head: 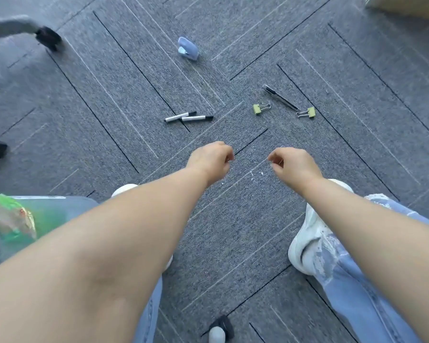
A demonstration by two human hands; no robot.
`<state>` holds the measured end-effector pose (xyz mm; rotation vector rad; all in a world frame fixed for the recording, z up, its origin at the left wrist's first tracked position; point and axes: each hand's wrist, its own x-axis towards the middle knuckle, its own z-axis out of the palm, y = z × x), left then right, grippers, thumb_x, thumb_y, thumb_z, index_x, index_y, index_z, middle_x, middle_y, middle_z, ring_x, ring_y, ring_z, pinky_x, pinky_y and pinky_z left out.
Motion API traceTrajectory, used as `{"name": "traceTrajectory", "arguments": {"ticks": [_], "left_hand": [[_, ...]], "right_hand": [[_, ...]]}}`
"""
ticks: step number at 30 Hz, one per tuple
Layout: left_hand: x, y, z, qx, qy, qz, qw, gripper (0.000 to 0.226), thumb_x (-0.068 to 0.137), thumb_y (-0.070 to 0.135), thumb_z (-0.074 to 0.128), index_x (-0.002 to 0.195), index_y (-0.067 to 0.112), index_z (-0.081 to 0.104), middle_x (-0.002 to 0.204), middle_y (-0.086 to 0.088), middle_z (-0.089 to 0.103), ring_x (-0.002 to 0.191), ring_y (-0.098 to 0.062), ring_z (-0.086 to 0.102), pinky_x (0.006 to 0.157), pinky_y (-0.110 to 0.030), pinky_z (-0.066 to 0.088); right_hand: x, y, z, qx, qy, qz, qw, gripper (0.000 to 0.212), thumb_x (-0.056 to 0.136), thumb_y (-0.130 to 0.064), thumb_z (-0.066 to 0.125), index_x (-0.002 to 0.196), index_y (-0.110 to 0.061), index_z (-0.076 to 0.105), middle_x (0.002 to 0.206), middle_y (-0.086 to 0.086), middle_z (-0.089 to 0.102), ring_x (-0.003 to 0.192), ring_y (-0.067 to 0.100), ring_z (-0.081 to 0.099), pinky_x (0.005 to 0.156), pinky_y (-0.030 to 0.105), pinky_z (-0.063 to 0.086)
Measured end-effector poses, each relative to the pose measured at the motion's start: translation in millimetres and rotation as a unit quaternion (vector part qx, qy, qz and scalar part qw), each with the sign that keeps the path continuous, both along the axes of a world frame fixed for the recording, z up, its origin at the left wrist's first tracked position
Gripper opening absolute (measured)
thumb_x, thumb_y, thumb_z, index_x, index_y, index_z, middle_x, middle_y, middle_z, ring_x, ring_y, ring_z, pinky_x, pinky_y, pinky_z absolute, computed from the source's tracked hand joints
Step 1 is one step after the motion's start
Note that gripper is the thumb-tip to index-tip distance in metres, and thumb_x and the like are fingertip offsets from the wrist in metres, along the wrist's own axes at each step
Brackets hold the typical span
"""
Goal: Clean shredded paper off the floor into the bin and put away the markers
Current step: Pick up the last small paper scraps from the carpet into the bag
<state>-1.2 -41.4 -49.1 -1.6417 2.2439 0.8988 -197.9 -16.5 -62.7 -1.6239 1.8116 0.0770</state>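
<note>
Two markers [180, 116] lie beyond my left hand [209, 159] and right hand [294, 165]; each grip curled, holding what I cannot tell; bin [60, 211] contents blurred

The floor [104, 100] is matt grey carpet tile with a rough, ribbed weave, flecked with white paper shreds [252, 174] at 5 o'clock from the markers [188, 117], whose barrels look like smooth white plastic with black caps. At 3 o'clock from them, two binder clips [257, 109] show green painted metal with shiny wire handles; the jeans [352, 293] are faded denim cloth.
</note>
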Motion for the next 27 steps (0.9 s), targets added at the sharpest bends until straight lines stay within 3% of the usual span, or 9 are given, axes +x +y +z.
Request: {"name": "traceTrajectory", "arguments": {"ticks": [9,15,27], "left_hand": [[-10.3,15.3,-84.5,0.078,-0.056,0.010,0.995,0.023,0.089,0.030,0.057,0.110,0.023,0.056,0.114,0.003,0.050,0.103,-0.022,0.056,0.083,-0.034,0.048],[-3.2,24.7,-103.2,0.082,-0.088,0.034,0.992,0.034,0.082,0.043,0.063,0.104,0.019,0.051,0.107,0.000,0.050,0.099,-0.022,0.054,0.078,-0.035,0.045],[8.5,35.9,-110.5,0.078,-0.071,0.080,0.991,0.012,0.088,0.029,0.059,0.097,0.021,0.060,0.103,0.002,0.057,0.098,-0.022,0.055,0.083,-0.035,0.046]], "right_hand": [[-6.7,19.9,-78.9,0.059,0.007,-0.016,0.998,0.020,0.084,-0.023,0.063,0.103,-0.014,0.063,0.104,0.006,0.061,0.100,0.027,0.056,0.087,0.036,0.046],[-7.1,16.1,-98.9,0.027,-0.014,-0.025,0.999,0.015,0.084,-0.027,0.063,0.096,-0.017,0.062,0.095,0.002,0.059,0.093,0.024,0.055,0.077,0.033,0.044],[-0.4,11.6,-102.0,-0.015,-0.023,0.040,0.999,0.012,0.086,-0.017,0.054,0.088,-0.015,0.066,0.097,0.002,0.060,0.092,0.023,0.057,0.074,0.031,0.046]]}}
